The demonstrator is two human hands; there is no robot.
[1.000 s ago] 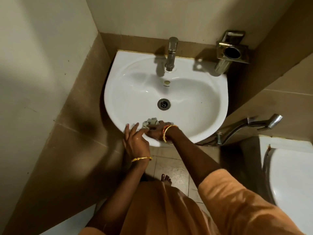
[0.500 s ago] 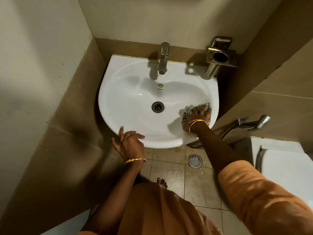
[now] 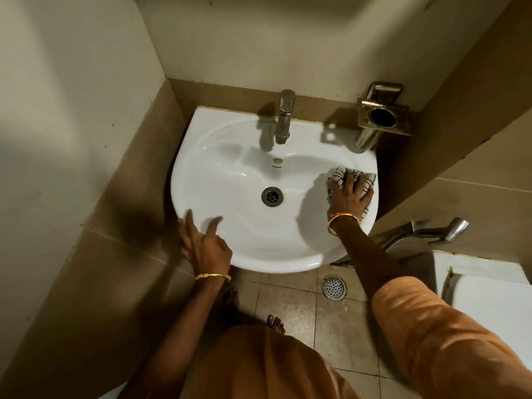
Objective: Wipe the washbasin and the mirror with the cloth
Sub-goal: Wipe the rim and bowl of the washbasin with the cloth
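Note:
A white washbasin (image 3: 230,174) hangs on the tiled wall below me, with a steel tap (image 3: 284,116) at its back and a drain (image 3: 272,196) in the bowl. My right hand (image 3: 349,195) lies flat with spread fingers on a white cloth with dark lines (image 3: 339,175), pressing it onto the basin's right rim. My left hand (image 3: 205,244) rests on the front left rim, index finger and thumb stretched out, holding nothing. No mirror is in view.
A steel holder (image 3: 380,116) is fixed to the wall right of the tap. A hand-spray hose (image 3: 431,230) hangs below the basin's right side, next to a white toilet (image 3: 489,295). A floor drain (image 3: 334,287) sits in the tiles. Walls close in on both sides.
My right hand has carried the cloth from the front rim across to the right rim, then a little farther back along it. My left hand has stayed at the front left rim.

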